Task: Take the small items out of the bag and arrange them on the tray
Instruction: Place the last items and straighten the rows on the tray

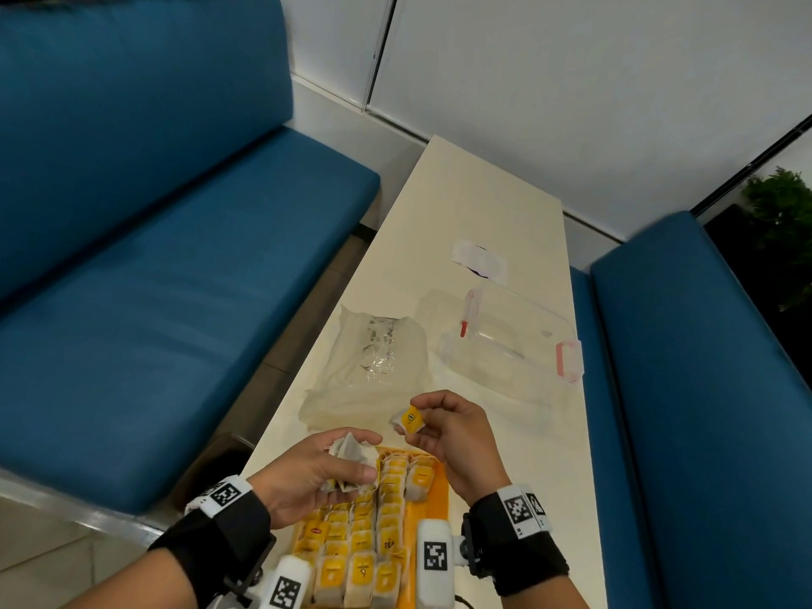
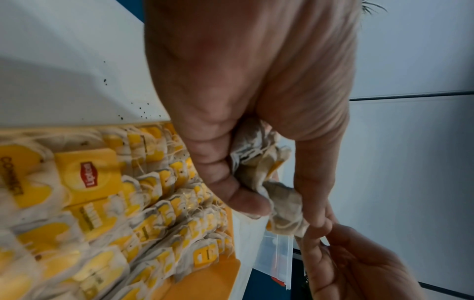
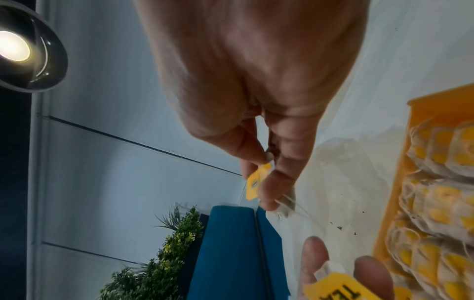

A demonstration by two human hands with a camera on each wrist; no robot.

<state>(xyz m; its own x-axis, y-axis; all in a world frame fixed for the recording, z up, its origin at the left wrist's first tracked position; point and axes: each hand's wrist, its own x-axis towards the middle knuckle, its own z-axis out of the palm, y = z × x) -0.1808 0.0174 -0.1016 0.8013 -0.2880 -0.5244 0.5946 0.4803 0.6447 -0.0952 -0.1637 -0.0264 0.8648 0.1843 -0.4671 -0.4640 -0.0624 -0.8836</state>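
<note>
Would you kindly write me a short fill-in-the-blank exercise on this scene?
1. The right hand pinches one ____ with a yellow tag.
2. The left hand holds a bunch of tea bags above the ____ tray.
3. The plastic bag lies on the ____.
4. The benches are ____.

Missing words: tea bag; yellow; table; blue

It looked like a café booth: blue padded benches (image 1: 167, 265) flanked a narrow cream worktop (image 1: 483, 204), beside white panelled walls (image 1: 571, 81).
</note>
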